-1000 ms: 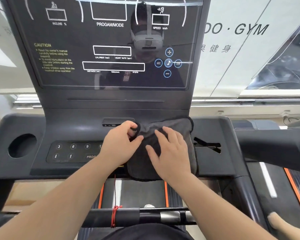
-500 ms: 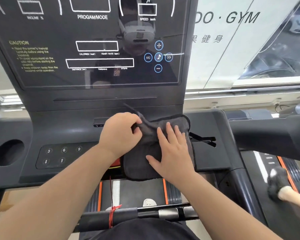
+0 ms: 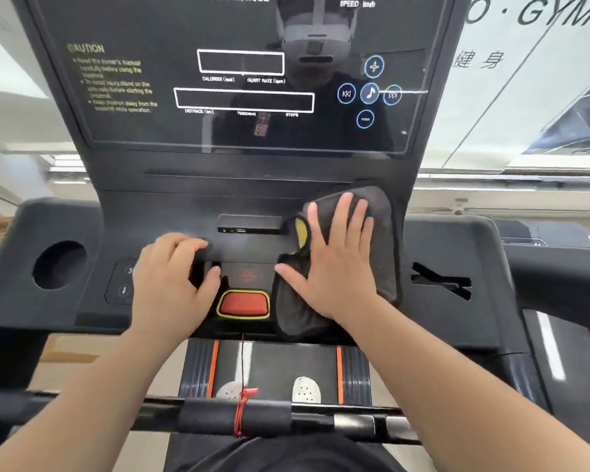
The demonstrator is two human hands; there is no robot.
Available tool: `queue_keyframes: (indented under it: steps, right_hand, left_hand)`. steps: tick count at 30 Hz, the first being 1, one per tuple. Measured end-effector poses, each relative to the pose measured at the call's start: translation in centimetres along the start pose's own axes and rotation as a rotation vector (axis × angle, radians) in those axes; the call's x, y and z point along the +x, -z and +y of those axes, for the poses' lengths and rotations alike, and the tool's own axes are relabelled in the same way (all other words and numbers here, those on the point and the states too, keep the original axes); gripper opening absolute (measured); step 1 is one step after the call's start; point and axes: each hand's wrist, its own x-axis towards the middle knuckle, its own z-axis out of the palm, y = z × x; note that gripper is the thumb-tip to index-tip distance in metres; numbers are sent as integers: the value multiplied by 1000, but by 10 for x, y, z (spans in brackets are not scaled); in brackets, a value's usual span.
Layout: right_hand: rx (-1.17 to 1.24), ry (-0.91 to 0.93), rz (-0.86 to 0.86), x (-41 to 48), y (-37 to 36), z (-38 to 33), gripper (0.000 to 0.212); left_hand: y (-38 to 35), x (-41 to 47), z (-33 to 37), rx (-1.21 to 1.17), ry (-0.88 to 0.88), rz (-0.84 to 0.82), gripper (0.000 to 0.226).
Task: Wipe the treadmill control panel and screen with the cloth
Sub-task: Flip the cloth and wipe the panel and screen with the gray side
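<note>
I see right hand [image 3: 334, 267], fingers spread, pressing grey cloth [image 3: 385, 233] at frame centre-right; left hand [image 3: 171, 284] rests empty on control panel [image 3: 249, 250].

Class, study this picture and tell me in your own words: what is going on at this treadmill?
A person standing on the treadmill presses a dark grey fabric cloth flat against the right part of the black plastic control panel with the right hand, fingers spread. The left hand rests on the panel, left of the red yellow-rimmed button, holding nothing. The dark glossy screen above is not being touched.
</note>
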Motion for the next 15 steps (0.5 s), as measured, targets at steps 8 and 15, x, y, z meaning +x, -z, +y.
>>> queue_keyframes:
  steps: [8, 15]
  right_hand:
    - [-40, 112, -104, -63, 0, 74, 98]
    - [31, -224, 21, 3, 2, 26, 111]
  left_hand:
    - [-2, -13, -18, 40, 25, 43, 50]
    - [2, -19, -24, 67, 59, 36, 46]
